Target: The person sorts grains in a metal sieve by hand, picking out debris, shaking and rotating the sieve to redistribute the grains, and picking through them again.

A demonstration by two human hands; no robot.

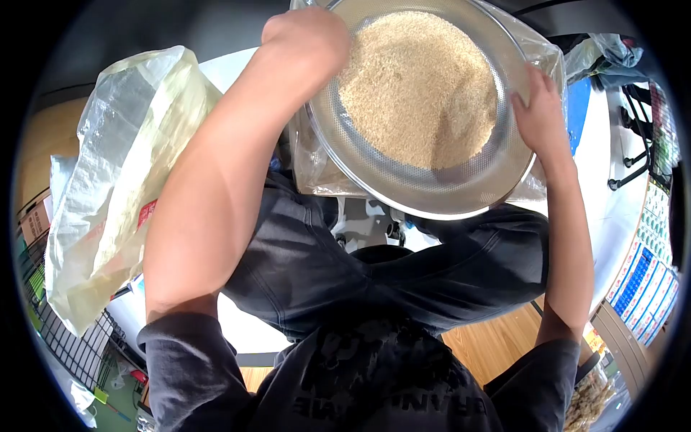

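Observation:
A wide metal strainer basin [414,196] with fine perforations is in front of me, near the top of the view. It holds a broad heap of small tan grains [417,86] that look like rice. My left hand [309,36] is closed at the left rim, with its fingertips mostly hidden. On the opposite side, my right hand [538,115] grips the rim, thumb over the inner edge and fingers at the outside. Clear plastic sheeting [317,169] shows beneath and around the basin.
A large translucent plastic bag [122,173] stands by my left forearm. A wire rack [75,349] is at lower left. A white table [601,180] curves along the right, with a blue item [578,119] on it. Blue-and-white packages [644,291] lie at far right.

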